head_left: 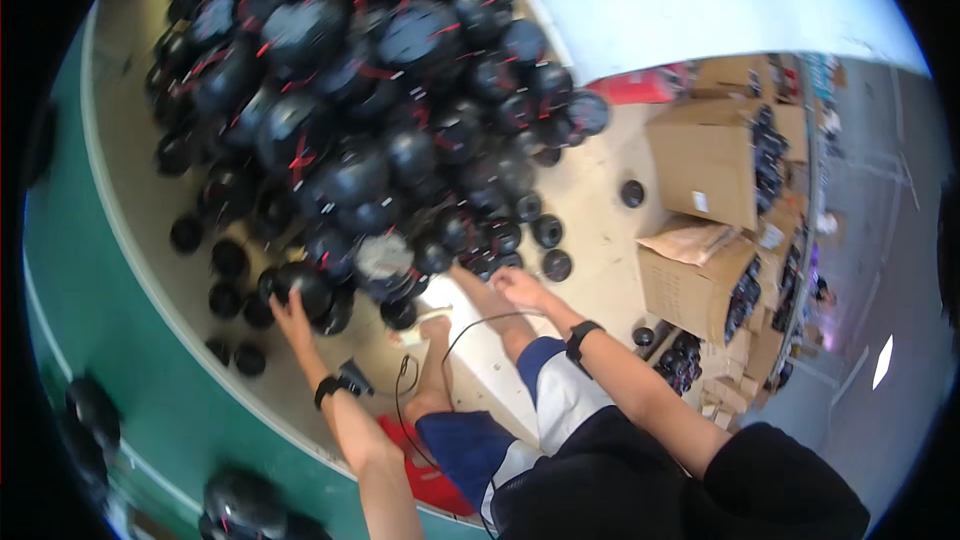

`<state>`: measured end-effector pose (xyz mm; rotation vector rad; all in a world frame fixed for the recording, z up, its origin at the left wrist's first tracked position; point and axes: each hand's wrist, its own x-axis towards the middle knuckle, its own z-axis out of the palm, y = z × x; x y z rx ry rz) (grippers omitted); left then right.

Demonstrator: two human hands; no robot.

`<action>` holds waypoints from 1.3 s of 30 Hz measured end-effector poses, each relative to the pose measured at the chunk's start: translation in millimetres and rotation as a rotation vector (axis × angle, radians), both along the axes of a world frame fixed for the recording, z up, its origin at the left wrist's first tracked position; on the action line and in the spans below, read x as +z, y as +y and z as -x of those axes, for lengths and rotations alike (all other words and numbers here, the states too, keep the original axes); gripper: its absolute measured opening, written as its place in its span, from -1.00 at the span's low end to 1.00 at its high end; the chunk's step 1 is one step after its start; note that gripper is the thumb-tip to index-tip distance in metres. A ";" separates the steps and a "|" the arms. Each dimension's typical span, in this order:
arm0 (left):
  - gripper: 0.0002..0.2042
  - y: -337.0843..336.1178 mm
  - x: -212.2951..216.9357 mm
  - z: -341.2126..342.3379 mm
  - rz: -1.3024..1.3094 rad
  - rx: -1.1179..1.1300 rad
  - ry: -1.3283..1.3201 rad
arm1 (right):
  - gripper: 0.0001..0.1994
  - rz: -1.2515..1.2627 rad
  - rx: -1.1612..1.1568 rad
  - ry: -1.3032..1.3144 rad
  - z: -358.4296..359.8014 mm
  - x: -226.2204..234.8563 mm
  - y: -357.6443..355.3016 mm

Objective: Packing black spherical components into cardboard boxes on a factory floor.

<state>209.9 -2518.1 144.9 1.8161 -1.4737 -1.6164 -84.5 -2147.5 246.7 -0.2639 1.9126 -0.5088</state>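
A large heap of shiny black round shells (405, 155), several with red straps and pale tips, fills the space before me. At its near left edge, my left hand (290, 320) reaches to a black round shell (305, 290). Its fingers are stretched apart against the shell's near side, not wrapped round it. Over my right knee, my right hand (520, 287) has its fingers curled together, beside the heap's near edge. Anything inside those fingers is hidden. A thin black cord (465, 330) loops between my arms.
Open cardboard boxes (700, 155) holding black pieces stand at the right. A dark tool-like object (352, 377) lies near my left wrist. Beneath me is something red (425, 470). More black shells (240, 500) lie on the green floor (150, 360), past the pale curved edge.
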 end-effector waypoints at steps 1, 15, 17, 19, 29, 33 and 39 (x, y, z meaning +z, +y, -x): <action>-0.22 -12.8 4.6 -9.9 0.026 -0.052 -0.089 | -0.72 0.060 0.064 0.028 -4.7 -8.6 -29.3; -0.16 8.4 21.4 6.1 0.026 0.072 0.017 | 0.30 0.323 -0.073 -0.021 -44.3 -40.1 -180.9; -0.17 13.7 21.5 14.7 -0.010 0.082 0.074 | 0.30 0.288 -0.057 -0.009 -42.3 -43.9 -174.6; -0.16 14.8 26.4 23.6 -0.027 0.104 0.049 | 0.30 0.279 -0.144 -0.058 -40.9 -48.1 -170.1; -0.20 18.9 14.3 1.7 0.076 0.110 0.005 | 0.14 0.237 -0.178 0.138 -56.2 -82.3 -164.8; -0.17 27.6 24.9 8.9 0.037 0.125 -0.050 | 0.00 0.061 -0.367 -0.109 -51.6 -116.0 -154.4; -0.20 33.2 19.5 18.2 0.133 0.070 -0.039 | -0.06 0.177 -0.319 0.176 -63.9 -171.3 -139.2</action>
